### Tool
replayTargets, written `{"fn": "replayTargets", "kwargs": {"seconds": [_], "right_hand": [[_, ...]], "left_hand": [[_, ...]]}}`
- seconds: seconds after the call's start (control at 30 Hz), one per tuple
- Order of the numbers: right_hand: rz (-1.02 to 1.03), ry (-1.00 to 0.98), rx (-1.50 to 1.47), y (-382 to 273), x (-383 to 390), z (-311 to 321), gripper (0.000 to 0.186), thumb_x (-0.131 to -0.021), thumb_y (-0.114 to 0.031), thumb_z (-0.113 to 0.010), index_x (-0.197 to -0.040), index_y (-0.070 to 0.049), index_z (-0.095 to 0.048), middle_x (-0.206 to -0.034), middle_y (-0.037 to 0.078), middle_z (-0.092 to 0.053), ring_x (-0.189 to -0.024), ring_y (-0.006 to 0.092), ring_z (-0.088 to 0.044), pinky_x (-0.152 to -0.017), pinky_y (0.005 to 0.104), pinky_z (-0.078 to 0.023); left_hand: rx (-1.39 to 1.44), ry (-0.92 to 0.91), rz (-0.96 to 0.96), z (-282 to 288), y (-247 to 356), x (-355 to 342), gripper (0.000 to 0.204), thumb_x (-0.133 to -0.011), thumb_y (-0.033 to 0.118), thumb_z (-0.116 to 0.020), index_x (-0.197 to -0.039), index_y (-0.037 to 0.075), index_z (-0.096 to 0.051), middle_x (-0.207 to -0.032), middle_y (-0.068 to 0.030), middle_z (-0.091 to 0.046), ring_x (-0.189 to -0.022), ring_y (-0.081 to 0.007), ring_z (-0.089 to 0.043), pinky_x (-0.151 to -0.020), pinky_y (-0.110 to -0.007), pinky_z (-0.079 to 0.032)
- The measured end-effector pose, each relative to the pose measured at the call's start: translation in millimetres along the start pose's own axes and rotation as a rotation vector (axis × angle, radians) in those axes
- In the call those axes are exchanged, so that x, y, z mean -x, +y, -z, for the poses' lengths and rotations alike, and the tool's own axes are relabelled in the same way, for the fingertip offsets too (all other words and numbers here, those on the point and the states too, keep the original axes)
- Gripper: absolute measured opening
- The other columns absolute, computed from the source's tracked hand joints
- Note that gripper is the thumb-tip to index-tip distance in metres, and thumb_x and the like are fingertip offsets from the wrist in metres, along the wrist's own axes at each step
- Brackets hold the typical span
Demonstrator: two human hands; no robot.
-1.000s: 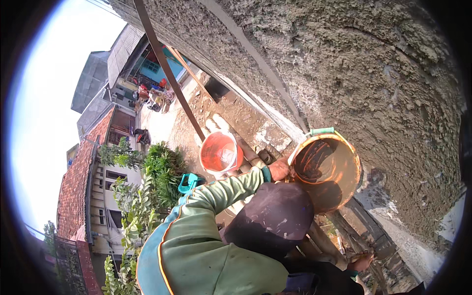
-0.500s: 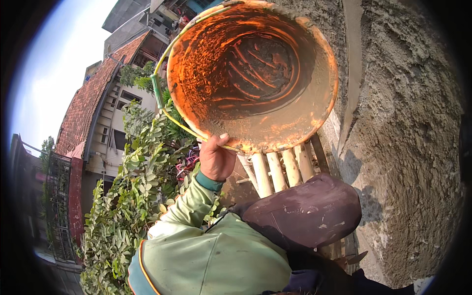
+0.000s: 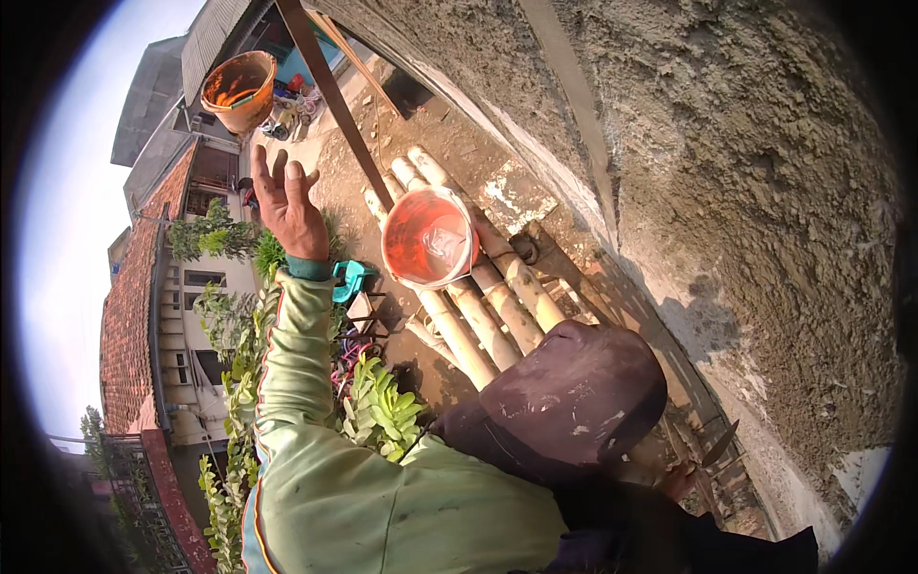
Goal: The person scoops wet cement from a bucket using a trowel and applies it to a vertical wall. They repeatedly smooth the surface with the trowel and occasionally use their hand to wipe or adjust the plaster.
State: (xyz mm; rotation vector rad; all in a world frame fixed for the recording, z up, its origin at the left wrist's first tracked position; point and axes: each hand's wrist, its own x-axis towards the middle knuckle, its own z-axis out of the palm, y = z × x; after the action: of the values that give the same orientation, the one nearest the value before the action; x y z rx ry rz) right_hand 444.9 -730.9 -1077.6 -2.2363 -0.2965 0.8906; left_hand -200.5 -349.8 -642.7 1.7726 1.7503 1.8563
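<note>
My left hand (image 3: 292, 212) is raised with its fingers spread, holding nothing. Just beyond the fingertips, an orange mortar-smeared bucket (image 3: 239, 110) hangs in mid-air, tilted and apart from the hand. Low on the right, my right hand (image 3: 679, 480) is partly hidden, closed at the base of a pointed metal blade, seemingly a trowel (image 3: 721, 444). A second, red-orange bucket (image 3: 428, 236) with pale wet residue inside stands on the bamboo-pole platform (image 3: 521, 292).
A rough plastered wall (image 3: 755, 191) rises along the right. A dark upright pole (image 3: 335, 100) stands beyond the platform. Leafy plants (image 3: 382, 407), a teal plastic chair (image 3: 352, 280) and a tile-roofed house (image 3: 143, 306) lie to the left. A dark brown rounded shape (image 3: 583, 392) covers the lower middle.
My left hand has let go of the orange bucket, which has flown away toward the upper left. The second bucket and more of the platform have come into view.
</note>
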Motion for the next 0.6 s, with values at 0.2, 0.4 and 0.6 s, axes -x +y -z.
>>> {"fn": "replayTargets", "kwargs": {"seconds": [0.2,0.4,0.6], "right_hand": [[-0.074,-0.021,-0.351,22,56,9,0.019,-0.099,-0.020,-0.057,-0.108,-0.003,-0.057,-0.087,0.009,-0.062,-0.074,0.0169,-0.058,-0.061,0.0358,-0.049],[-0.084,0.487,-0.562,56,119,16,0.020,-0.091,-0.016,-0.074,-0.100,-0.007,-0.058,-0.081,-0.002,-0.057,-0.072,0.0086,-0.052,-0.064,0.0293,-0.044],[-0.152,1.142,-0.685,28,194,79,0.036,-0.096,-0.026,-0.071,-0.121,-0.005,-0.055,-0.095,0.005,-0.061,-0.084,0.0166,-0.060,-0.072,0.0326,-0.051]], "left_hand": [[0.510,-1.395,0.684,-158,74,185,0.098,-0.096,0.064,-0.054,-0.159,-0.004,-0.022,-0.161,-0.0223,-0.032,-0.139,-0.0333,-0.046,-0.113,-0.045,-0.040],[0.490,-1.661,0.393,-274,132,172,0.103,-0.092,0.070,-0.056,-0.160,-0.001,-0.023,-0.158,-0.0253,-0.037,-0.136,-0.0393,-0.049,-0.110,-0.050,-0.042],[0.308,-1.880,-0.176,-339,227,185,0.100,-0.089,0.062,-0.065,-0.160,0.001,-0.027,-0.157,-0.0259,-0.039,-0.138,-0.0384,-0.049,-0.107,-0.049,-0.043]]}}
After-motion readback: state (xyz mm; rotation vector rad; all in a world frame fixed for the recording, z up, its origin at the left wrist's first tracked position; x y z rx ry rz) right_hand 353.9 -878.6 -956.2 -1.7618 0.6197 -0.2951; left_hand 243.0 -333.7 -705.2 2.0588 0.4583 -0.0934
